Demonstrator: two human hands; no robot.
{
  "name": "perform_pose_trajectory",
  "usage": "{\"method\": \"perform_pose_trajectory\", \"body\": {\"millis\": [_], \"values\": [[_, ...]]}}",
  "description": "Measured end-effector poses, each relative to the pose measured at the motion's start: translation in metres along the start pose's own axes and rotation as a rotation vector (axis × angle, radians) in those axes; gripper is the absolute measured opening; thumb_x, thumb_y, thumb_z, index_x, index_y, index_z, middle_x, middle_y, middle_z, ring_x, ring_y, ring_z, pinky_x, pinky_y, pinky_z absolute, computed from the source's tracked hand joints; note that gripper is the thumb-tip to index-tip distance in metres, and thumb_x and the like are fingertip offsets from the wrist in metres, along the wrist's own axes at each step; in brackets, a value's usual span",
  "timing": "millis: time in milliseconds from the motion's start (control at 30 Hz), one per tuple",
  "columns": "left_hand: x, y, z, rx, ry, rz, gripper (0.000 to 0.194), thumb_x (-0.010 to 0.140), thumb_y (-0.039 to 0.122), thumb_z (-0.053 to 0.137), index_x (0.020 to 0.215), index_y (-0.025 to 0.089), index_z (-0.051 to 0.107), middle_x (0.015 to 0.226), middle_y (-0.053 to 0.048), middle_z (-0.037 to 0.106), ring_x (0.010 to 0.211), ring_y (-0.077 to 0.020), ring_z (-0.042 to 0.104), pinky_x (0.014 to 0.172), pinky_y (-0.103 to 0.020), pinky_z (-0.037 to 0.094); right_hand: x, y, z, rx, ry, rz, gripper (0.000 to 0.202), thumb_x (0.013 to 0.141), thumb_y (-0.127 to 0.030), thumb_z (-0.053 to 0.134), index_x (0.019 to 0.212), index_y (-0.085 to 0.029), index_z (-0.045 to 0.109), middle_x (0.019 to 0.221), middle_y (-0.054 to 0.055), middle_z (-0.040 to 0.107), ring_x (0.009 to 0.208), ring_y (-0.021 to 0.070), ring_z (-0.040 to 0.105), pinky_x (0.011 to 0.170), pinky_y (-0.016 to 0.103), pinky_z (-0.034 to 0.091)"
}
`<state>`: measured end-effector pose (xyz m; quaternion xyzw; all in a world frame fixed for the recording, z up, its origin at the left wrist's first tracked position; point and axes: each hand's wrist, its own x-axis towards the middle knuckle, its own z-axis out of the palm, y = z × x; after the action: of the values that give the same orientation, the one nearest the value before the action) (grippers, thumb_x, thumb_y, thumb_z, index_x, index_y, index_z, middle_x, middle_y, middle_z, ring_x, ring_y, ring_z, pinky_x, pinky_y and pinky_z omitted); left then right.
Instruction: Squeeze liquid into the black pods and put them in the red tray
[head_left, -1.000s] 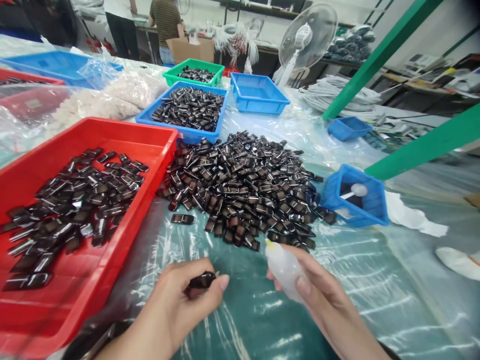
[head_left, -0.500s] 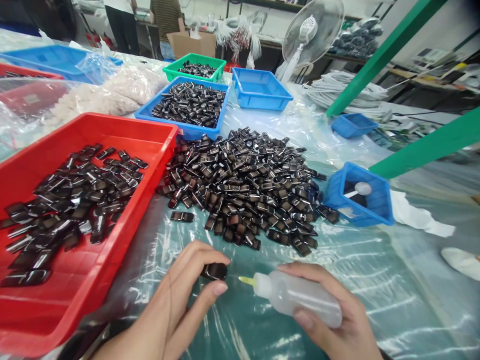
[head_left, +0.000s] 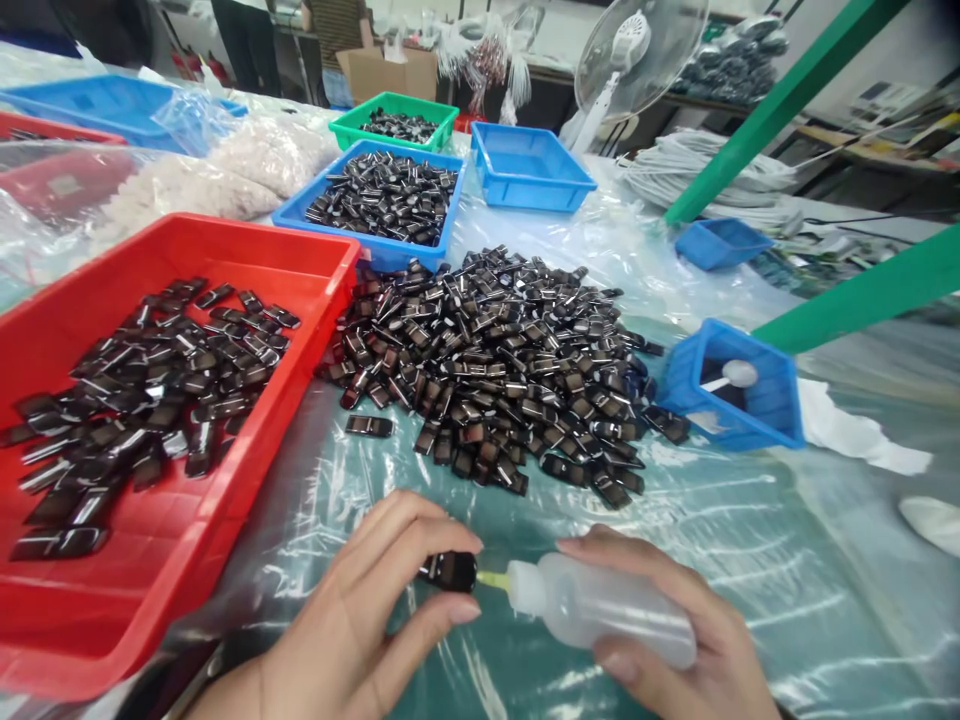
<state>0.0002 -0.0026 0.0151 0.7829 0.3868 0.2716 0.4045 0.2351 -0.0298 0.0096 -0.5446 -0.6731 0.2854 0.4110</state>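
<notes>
The left hand (head_left: 390, 610) pinches a black piece (head_left: 451, 571), its long axis roughly crosswise, one end facing right. Beyond that end, the right hand (head_left: 667, 620) grips a squeeze bottle (head_left: 600, 603) lying nearly level, yellow tip pointing left, now closer to the piece than before.

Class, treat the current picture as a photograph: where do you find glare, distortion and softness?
Head view: streaks of glare cross the clear plastic sheet, and small glints dot the pile of dark plastic parts; head view: the fan slants, probably through wide-lens distortion; head view: the cardboard box looks softer than the squeeze bottle.
</notes>
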Motion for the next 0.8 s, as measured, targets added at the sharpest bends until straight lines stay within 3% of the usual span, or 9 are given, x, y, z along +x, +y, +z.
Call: {"method": "perform_pose_trajectory", "body": {"millis": [200, 633, 800], "values": [[-0.002, -0.0001, 0.0004, -0.027, 0.023, 0.018, 0.017, 0.097, 0.018, 0.05, 0.112, 0.025, 0.047, 0.1, 0.002, 0.056, 0.093, -0.0136, 0.055, 0.083, -0.022, 0.046, -0.0033, -0.0026, -0.0038, -0.17, 0.068, 0.052, 0.033, 0.075, -0.067, 0.059, 0.094, -0.043, 0.073, 0.083, -0.004, 0.077, 0.083, 0.0234, 0.074, 0.067, 0.029, 0.059], [-0.003, -0.0004, 0.0016, -0.001, 0.051, 0.04, 0.015, 0.096, 0.018, 0.051, 0.11, 0.023, 0.049, 0.097, 0.0, 0.059, 0.091, -0.0148, 0.057, 0.081, -0.025, 0.048, 0.0014, -0.0049, -0.003, -0.011, -0.011, 0.071, 0.028, 0.077, -0.062, 0.061, 0.096, -0.045, 0.072, 0.072, -0.001, 0.072, 0.052, 0.0201, 0.067, 0.039, 0.026, 0.05], [-0.0031, -0.0013, 0.0033, 0.04, 0.088, 0.027, 0.013, 0.097, 0.023, 0.051, 0.11, 0.025, 0.051, 0.097, 0.001, 0.064, 0.09, -0.0147, 0.062, 0.079, -0.024, 0.05, 0.0008, 0.0, -0.0053, -0.087, -0.006, 0.026, 0.029, 0.075, -0.063, 0.063, 0.098, -0.046, 0.071, 0.08, -0.003, 0.075, 0.067, 0.0221, 0.073, 0.049, 0.026, 0.056]]}}
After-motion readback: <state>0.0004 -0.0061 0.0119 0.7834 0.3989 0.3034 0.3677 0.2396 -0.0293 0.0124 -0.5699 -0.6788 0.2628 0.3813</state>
